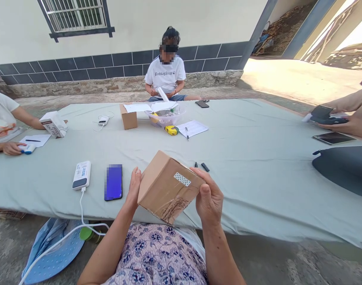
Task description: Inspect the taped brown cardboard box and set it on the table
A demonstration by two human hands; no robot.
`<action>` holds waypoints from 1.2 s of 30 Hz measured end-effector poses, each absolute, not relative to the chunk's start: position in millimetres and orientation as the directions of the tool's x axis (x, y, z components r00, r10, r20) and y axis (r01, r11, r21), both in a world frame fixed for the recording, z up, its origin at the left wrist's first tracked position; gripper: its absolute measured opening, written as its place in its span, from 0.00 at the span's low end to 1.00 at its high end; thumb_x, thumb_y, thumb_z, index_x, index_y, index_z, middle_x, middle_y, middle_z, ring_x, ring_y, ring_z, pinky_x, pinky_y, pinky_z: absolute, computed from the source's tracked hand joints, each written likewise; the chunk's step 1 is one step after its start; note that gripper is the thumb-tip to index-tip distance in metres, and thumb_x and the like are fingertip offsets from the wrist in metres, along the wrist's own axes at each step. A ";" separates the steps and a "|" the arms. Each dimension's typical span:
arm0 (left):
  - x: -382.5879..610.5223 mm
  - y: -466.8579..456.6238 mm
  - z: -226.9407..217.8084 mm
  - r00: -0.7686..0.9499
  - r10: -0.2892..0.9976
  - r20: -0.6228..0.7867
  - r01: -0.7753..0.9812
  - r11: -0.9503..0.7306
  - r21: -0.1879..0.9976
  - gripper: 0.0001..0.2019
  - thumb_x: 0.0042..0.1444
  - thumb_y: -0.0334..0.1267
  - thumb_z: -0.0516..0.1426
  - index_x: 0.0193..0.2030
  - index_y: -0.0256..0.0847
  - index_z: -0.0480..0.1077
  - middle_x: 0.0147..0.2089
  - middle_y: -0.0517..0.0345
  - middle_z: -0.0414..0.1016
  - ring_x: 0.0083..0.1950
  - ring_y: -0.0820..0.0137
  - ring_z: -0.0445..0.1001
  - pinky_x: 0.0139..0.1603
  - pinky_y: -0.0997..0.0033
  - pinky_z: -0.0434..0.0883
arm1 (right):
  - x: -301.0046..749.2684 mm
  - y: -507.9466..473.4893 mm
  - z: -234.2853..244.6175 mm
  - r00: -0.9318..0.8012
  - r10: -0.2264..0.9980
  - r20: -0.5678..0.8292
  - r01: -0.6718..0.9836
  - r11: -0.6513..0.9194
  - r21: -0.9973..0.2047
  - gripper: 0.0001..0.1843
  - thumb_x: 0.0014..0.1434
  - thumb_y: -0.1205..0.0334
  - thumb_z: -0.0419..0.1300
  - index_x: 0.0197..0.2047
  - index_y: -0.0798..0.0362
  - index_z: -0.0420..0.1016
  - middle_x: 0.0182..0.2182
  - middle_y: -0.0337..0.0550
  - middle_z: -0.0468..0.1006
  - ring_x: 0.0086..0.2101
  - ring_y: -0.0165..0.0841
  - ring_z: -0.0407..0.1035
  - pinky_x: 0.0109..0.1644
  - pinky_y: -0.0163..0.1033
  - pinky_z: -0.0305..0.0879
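A brown cardboard box (157,194) is held tilted above the near edge of the table, between both my hands. My left hand (134,187) presses against its left side, with most of the fingers hidden behind it. On the opposite side, my right hand (210,194) grips the box's right edge, thumb in front and fingers along the top. A small dotted white label (182,179) and clear wrinkled tape show on the face toward me. Beyond the box lie a black marker (196,164) and its separate dark cap-like piece (205,167).
To the left are a phone (113,183) and a white power bank (81,175) with a cable running off the table. A plastic basket (166,116), tape measure (171,130) and another carton (128,119) stand farther back. Co-workers sit left, right and opposite; a dark cap (344,168) lies right.
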State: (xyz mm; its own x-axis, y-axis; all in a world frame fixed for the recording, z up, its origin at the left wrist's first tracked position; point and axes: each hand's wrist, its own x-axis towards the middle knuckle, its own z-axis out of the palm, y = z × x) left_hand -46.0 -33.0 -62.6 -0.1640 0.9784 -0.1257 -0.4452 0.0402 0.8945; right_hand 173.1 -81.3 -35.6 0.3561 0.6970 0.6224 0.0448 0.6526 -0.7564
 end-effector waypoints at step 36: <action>-35.6 -60.0 -28.1 0.178 0.577 0.797 0.572 -0.720 0.394 0.62 0.46 0.66 0.65 0.78 0.48 0.34 0.73 0.27 0.54 0.75 0.39 0.57 0.67 0.36 0.66 | 165.8 -65.0 -29.2 0.035 0.811 0.584 0.503 0.491 -0.711 0.74 0.46 0.29 0.69 0.77 0.41 0.21 0.77 0.58 0.41 0.74 0.56 0.46 0.71 0.66 0.57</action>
State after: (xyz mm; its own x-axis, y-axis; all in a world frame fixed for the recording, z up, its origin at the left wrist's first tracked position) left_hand -35.6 -60.0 -28.1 0.1776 0.5771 0.7972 0.5715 -0.7199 0.3938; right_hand 165.8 -65.0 -29.2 0.0350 0.8108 0.5843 0.5029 0.4910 -0.7114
